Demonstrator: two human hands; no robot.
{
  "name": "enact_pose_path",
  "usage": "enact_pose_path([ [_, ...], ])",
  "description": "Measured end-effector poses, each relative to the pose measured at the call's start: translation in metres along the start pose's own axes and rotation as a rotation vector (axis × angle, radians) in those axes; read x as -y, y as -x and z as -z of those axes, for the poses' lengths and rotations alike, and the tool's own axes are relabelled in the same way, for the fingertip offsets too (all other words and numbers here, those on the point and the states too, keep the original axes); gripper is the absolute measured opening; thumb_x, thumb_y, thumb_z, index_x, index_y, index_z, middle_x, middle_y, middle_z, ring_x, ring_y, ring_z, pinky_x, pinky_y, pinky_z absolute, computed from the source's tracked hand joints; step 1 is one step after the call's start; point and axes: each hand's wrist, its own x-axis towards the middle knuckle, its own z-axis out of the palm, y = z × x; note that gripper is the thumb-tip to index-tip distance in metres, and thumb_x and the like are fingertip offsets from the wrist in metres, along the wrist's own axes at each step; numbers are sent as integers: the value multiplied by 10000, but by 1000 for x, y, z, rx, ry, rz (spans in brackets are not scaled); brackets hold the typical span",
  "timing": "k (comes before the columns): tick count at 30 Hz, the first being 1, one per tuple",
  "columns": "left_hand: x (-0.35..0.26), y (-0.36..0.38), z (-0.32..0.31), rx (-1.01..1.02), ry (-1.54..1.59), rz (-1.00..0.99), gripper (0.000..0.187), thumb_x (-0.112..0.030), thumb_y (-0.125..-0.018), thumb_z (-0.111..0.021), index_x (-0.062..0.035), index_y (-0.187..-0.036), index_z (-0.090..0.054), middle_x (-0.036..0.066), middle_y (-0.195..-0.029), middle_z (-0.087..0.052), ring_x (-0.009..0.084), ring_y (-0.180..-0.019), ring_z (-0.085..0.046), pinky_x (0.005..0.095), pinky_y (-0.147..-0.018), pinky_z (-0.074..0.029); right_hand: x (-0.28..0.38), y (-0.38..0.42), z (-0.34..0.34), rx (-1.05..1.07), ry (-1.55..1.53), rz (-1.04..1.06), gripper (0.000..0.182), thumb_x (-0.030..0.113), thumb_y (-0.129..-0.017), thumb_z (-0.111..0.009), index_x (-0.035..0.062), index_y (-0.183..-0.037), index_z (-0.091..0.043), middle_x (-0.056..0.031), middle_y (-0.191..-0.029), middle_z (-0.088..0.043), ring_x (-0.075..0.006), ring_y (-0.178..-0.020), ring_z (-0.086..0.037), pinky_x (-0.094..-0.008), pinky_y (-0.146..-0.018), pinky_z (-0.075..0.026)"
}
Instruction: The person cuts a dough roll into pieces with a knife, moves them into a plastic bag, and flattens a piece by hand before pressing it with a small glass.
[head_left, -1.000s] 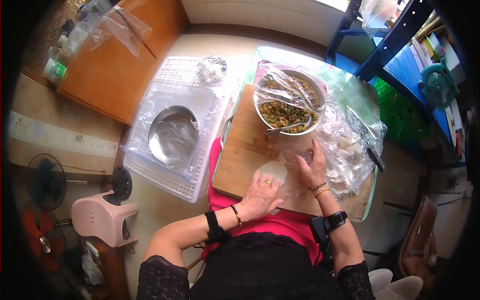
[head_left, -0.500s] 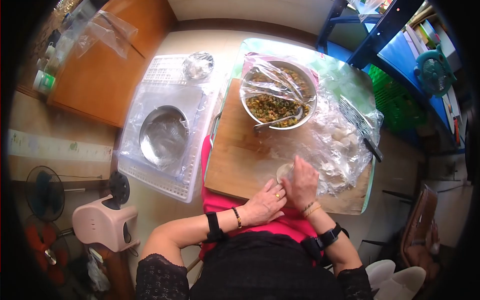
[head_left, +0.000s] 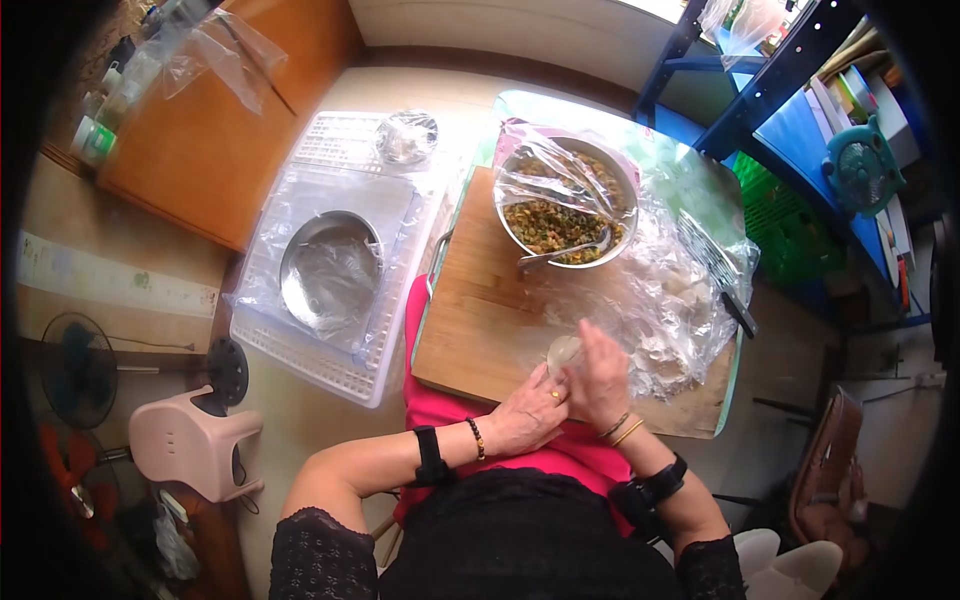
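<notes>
A thin pale dough wrapper (head_left: 563, 352) is at the front of the wooden board, tilted up between my two hands. My left hand (head_left: 528, 412) is closed on its near edge, wearing a ring. My right hand (head_left: 600, 378) is beside the wrapper on its right, slightly blurred, with fingers stretched out and its thumb side close to the dough. Behind them stands a steel bowl (head_left: 632, 215) of chopped filling (head_left: 550, 222), partly covered by plastic film, with a spoon (head_left: 565, 252) in it. Floury dough pieces (head_left: 685, 295) lie under plastic to the right.
The wooden board (head_left: 465, 340) rests on a green-edged table. A black-handled knife (head_left: 740, 312) lies at its right. On the left, a white rack (head_left: 350, 378) bears a plastic-lined steel bowl (head_left: 290, 275) and a smaller wrapped bowl (head_left: 407, 138). A pink stool (head_left: 185, 440) stands lower left.
My right hand's fingers have gone from curled over the wrapper to stretched upright beside it. The wrapper shows more now. My left hand stays nearly in place. The view has shifted slightly.
</notes>
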Motion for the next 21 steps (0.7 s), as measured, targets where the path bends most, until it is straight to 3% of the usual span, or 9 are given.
enact_pose_path([
  [1, 2, 1, -2, 165, -26, 16, 555, -275, -808, -696, -20, -1262, -505, 182, -1322, -467, 351, -1327, -374, 562, -1115, -267, 5, 5, -8, 9, 75, 44, 736, 215, -788, -719, -3, -1411, -393, -186, -1210, -557, -336, -1080, -529, -439, -920, -396],
  [3, 4, 5, 1, 147, -17, 17, 545, -279, -805, -699, -22, -1249, -514, 180, -1317, -472, 345, -1325, -377, 561, -1115, -268, 4, 7, -19, 30, 142, 82, 742, 234, -781, -718, -7, -1406, -397, -185, -1214, -554, -341, -1082, -525, -443, -920, -386],
  [6, 1, 6, 0, 38, -31, -6, 532, -290, -803, -704, -22, -1228, -527, 175, -1295, -487, 336, -1320, -387, 559, -1114, -272, -22, -22, -19, 2, 165, -197, 787, 427, -794, -713, 4, -1384, -407, -172, -1213, -546, -320, -1131, -514, -463, -955, -365],
  [9, 4, 5, 0, -83, -83, -32, 555, -305, -794, -716, -12, -1225, -526, 182, -1254, -495, 333, -1289, -416, 560, -1106, -280, -45, -40, -21, -114, 121, -263, 787, 428, -784, -729, 11, -1373, -415, -157, -1152, -564, -321, -1088, -532, -465, -953, -372],
  [13, 1, 6, 2, -92, 27, 65, 586, -301, -778, -730, -2, -1235, -520, 210, -1253, -489, 359, -1269, -421, 543, -1107, -288, -63, -37, -18, -138, -159, -334, 745, 281, -765, -771, 24, -1372, -423, -150, -1084, -582, -331, -1035, -555, -438, -908, -432],
  [15, 0, 5, 2, -165, 24, 75, 583, -299, -773, -734, 3, -1225, -523, 216, -1245, -491, 369, -1262, -424, 537, -1108, -289, -49, -32, -6, -99, -135, -293, 722, 205, -777, -751, 8, -1385, -414, -177, -1112, -578, -347, -1042, -550, -432, -895, -446],
  [18, 0, 5, -3, -202, -15, 17, 567, -303, -779, -725, 9, -1211, -532, 220, -1248, -491, 382, -1274, -411, 526, -1114, -287, -6, -18, 5, -54, -112, -20, 726, 118, -771, -709, 5, -1413, -391, -216, -1208, -554, -354, -1101, -544, -419, -933, -436],
  [20, 5, 5, -6, 58, 5, 23, 541, -310, -795, -707, 8, -1200, -541, 215, -1271, -482, 368, -1298, -392, 542, -1119, -272, 13, -1, -10, 34, -27, 29, 723, 156, -787, -700, 5, -1419, -384, -220, -1219, -547, -359, -1119, -533, -428, -950, -418],
  [21, 7, 8, -5, 66, 10, 23, 541, -310, -795, -707, 8, -1200, -541, 215, -1271, -482, 368, -1298, -392, 542, -1119, -272, 16, 4, -17, 123, 53, 85, 723, 194, -803, -690, 4, -1425, -376, -223, -1231, -541, -365, -1136, -522, -438, -967, -400],
])
